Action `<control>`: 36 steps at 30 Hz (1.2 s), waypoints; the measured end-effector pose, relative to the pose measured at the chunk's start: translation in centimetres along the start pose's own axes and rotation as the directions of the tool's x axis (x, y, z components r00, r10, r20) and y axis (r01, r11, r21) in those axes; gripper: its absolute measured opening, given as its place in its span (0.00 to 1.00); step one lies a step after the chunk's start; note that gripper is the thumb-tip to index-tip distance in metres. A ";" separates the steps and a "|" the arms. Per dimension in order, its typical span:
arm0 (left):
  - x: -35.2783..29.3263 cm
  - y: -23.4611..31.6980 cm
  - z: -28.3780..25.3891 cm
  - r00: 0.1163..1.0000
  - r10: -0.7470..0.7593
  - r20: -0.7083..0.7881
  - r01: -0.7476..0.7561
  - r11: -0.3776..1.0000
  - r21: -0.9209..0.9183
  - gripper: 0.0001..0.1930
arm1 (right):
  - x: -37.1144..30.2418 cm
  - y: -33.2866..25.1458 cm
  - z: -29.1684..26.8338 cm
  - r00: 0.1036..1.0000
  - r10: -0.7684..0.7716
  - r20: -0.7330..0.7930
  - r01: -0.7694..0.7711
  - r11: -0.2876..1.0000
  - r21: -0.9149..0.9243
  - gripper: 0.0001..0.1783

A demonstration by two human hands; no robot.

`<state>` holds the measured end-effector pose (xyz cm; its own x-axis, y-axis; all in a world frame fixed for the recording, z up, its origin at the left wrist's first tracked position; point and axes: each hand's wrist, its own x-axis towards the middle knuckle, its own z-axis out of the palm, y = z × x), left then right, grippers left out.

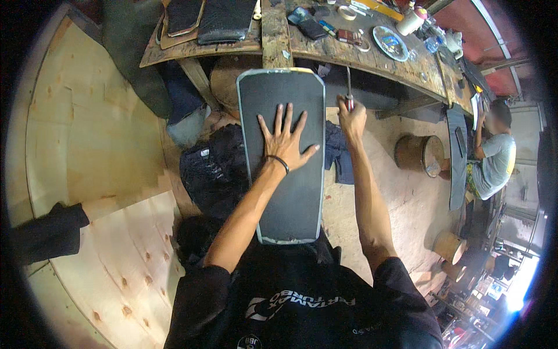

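Note:
A long dark grey panel (290, 200) with cut corners and a pale rim stretches from my lap to the workbench's front edge. My left hand (283, 142) lies flat on its upper half, fingers spread, with a black band around the wrist. To the right of the panel, my right hand (352, 121) is closed around the red handle of a screwdriver (349, 87). Its thin metal shaft points away from me, toward the bench, and its tip touches nothing that I can make out.
The wooden workbench (372, 64) carries black padded pieces (228, 21), a round blue-white dish (390, 43) and tape rolls. Dark cloth (212, 168) lies left of the panel. Plywood sheets (116, 250) cover the left side. A wooden drum (418, 155) and a seated person (494, 157) are at right.

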<state>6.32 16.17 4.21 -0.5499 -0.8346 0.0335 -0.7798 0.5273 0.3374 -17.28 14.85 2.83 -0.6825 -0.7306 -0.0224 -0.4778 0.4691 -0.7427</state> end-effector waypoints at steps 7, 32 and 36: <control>-0.1 -0.5 1.0 0.999 0.003 0.051 -0.003 1.000 -0.002 0.52 | 11.0 -8.8 6.9 0.970 -0.233 0.066 0.241 0.903 -0.356 0.20; -0.3 -1.0 3.1 0.998 0.037 -0.057 -0.036 0.999 0.027 0.51 | -1.0 -10.5 3.0 0.908 -0.419 0.017 0.411 0.898 0.157 0.19; -0.1 -1.1 3.5 0.981 0.087 -0.172 -0.067 0.991 0.118 0.52 | -16.4 -2.8 -5.8 0.989 -0.136 -0.064 0.150 0.916 0.371 0.06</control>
<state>6.22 16.23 0.53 -0.5563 -0.8003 0.2237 -0.7709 0.5975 0.2205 -7.92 28.43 9.13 -0.6452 -0.7542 0.1221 -0.3350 0.1356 -0.9324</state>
